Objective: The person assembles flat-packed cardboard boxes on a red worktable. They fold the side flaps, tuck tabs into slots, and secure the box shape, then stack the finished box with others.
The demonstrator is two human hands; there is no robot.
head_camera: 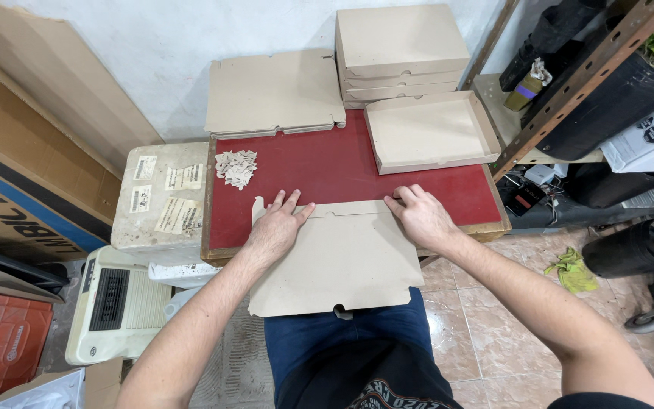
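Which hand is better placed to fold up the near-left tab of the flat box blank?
Left, probably. The left hand lies flat on the cardboard blank right beside the small tab at its far-left corner. The right hand presses the blank's opposite far corner, well away from it.

Open red table top (327,163) in the middle gives free room ahead of both hands. Left hand (275,227) and right hand (421,216) lie flat on the cardboard sheet (342,261) at the near edge. Far left: pile of cardboard scraps (236,167) blocks that corner. Far edge: stack of flat sheets (274,95) and stack of folded boxes (399,53) close it off. Far right: open box tray (429,132) fills the corner. Metal shelf post (569,83) bars the right side.
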